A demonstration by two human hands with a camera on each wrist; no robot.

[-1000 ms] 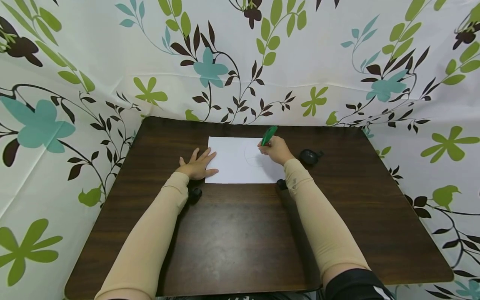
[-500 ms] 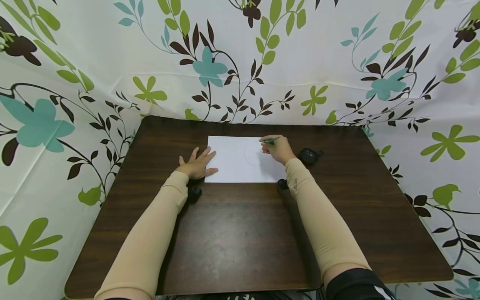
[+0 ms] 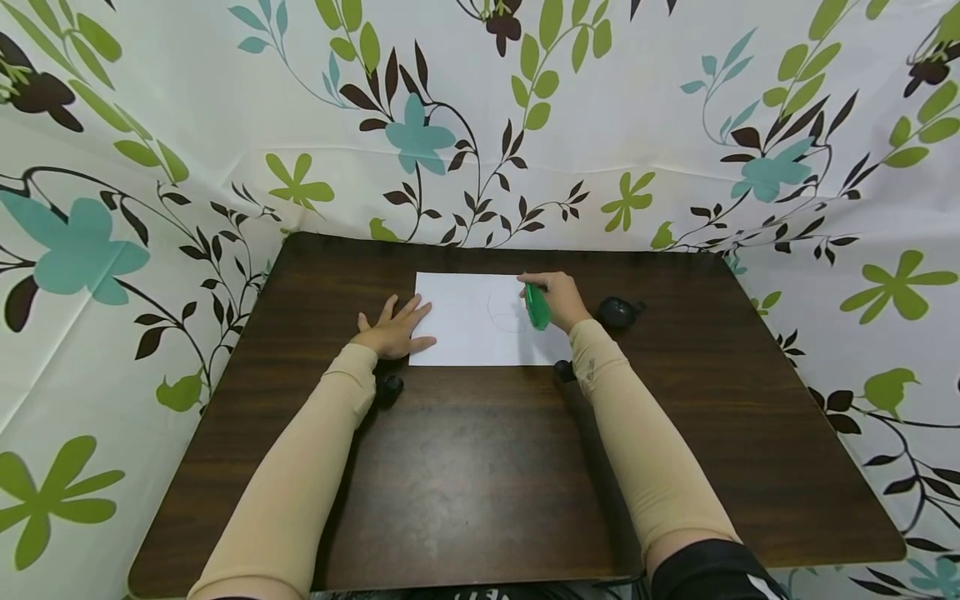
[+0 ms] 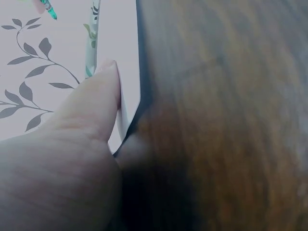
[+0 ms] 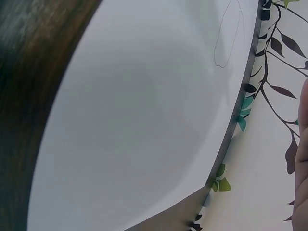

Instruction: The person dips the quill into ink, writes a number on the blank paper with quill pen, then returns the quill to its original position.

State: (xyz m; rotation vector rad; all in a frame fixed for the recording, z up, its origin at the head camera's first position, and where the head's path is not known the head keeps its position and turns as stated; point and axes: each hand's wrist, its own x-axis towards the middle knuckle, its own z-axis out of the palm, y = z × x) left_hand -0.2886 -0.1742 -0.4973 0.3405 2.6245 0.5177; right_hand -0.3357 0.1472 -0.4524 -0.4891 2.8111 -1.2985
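Observation:
A white sheet of paper (image 3: 457, 333) lies on the dark wooden table, with thin curved lines drawn right of its middle. My left hand (image 3: 393, 333) rests on the sheet's left edge with fingers spread; in the left wrist view the thumb (image 4: 96, 98) lies along the paper's edge. Over the sheet's right part, my right hand (image 3: 558, 298) holds a green pen (image 3: 537, 307) between its fingers, and the pen slants down toward me. Its pointed green end (image 4: 50, 9) shows at the top of the left wrist view. Part of the right hand (image 5: 302, 159) edges into the right wrist view.
A small rounded black object (image 3: 618, 312) sits on the table (image 3: 465, 467) just right of my right hand. Black wrist devices show under both forearms. A white curtain (image 3: 480, 150) with leaf and flower prints hangs behind and beside the table.
In my right hand the green pen has swung from pointing up and away, through lying sideways, to slanting down toward me. The left hand and the paper stay in place.

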